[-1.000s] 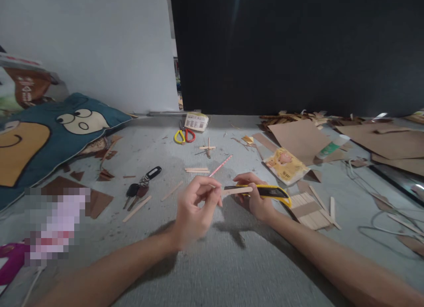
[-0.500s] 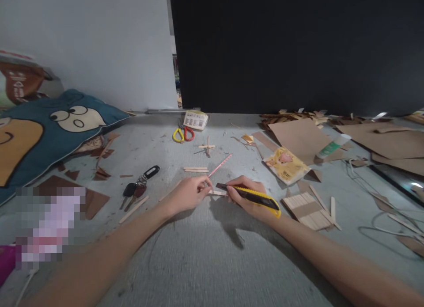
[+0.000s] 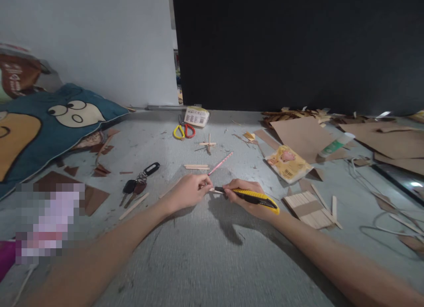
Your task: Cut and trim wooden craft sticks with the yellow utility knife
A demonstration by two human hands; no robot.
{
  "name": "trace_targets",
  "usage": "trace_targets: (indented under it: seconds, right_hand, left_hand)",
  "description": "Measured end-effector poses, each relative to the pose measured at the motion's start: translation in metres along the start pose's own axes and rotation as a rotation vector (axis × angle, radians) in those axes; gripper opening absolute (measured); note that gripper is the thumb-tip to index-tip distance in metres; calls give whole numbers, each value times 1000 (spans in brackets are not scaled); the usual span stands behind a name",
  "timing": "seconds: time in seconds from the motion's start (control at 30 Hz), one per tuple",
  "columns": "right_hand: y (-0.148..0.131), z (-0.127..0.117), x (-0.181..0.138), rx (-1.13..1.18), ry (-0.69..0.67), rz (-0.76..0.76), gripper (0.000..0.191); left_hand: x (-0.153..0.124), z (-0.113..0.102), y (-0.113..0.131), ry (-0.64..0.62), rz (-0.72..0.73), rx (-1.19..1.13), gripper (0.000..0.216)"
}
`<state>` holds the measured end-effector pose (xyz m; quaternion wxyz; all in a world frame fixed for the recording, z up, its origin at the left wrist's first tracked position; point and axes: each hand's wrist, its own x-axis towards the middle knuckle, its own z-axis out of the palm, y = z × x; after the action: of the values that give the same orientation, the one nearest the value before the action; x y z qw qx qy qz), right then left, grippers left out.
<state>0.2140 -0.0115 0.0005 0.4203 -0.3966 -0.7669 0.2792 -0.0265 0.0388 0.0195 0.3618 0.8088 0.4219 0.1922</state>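
We locate the workpiece, a pale wooden stick, between our two hands, above the middle of the table, well apart from its far edge. Our left hand pinches the stick's left end between thumb and fingers. Our right hand grasps the yellow utility knife around its body.

Note the alignment: the stick's visible length runs left to right, roughly parallel to the table's far edge, and the knife tip points left along it, toward the left fingertips. The left hand is nearer the tip. We cannot tell whether the blade touches the wood, or whether the right fingers also support the stick.

Beyond the hands, toward the far edge, lies a pink striped straw; a banded stick bundle lies right of the right hand.
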Motion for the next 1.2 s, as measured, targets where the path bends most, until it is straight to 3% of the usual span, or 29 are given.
trace_targets:
  seconds: [0.17, 0.67, 0.93, 1.07, 1.2]
  right_hand:
    - [1, 1, -1, -2, 7, -3, 19]
    - [-26, 19, 4, 247, 130, 276, 40]
    - [-10, 25, 10, 644, 251, 496, 47]
    - [-11, 19, 10, 605, 296, 437, 43]
    - [-19, 14, 5, 339, 195, 308, 34]
  left_hand:
    - [0, 0, 0, 2, -7, 35, 22]
    - [1, 6, 1, 48, -42, 28, 18]
    - [0, 7, 0, 58, -29, -5, 17]
    - [1, 8, -2, 68, -22, -21, 19]
    - [2, 9, -5, 78, -19, -9, 20]
